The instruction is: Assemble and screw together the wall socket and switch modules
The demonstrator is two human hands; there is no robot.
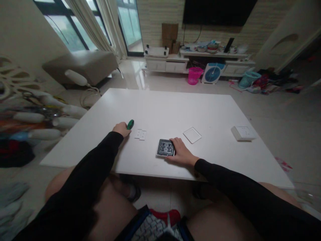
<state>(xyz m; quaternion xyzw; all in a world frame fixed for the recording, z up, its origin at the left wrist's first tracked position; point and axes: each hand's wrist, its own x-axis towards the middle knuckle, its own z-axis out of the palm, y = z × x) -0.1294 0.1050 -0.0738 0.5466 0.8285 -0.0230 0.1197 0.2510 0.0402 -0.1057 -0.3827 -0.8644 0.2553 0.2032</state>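
Note:
My left hand is closed on a green-handled tool at the left of the white table. Only the handle shows; the tool's other end is hidden. Just right of that hand lie two small white plates, partly overlapping. Near the table's front edge, my right hand grips the right side of a wall socket, thumb on the near side and fingers on the far side. The socket's dark, slotted inner face is turned up, with a pale rim below. A thin, square white cover frame lies beyond my right hand.
A white socket block sits near the right edge of the white table. Beyond the table stand a pink basket, a blue and white fan and a low cabinet. White-padded objects crowd the left side.

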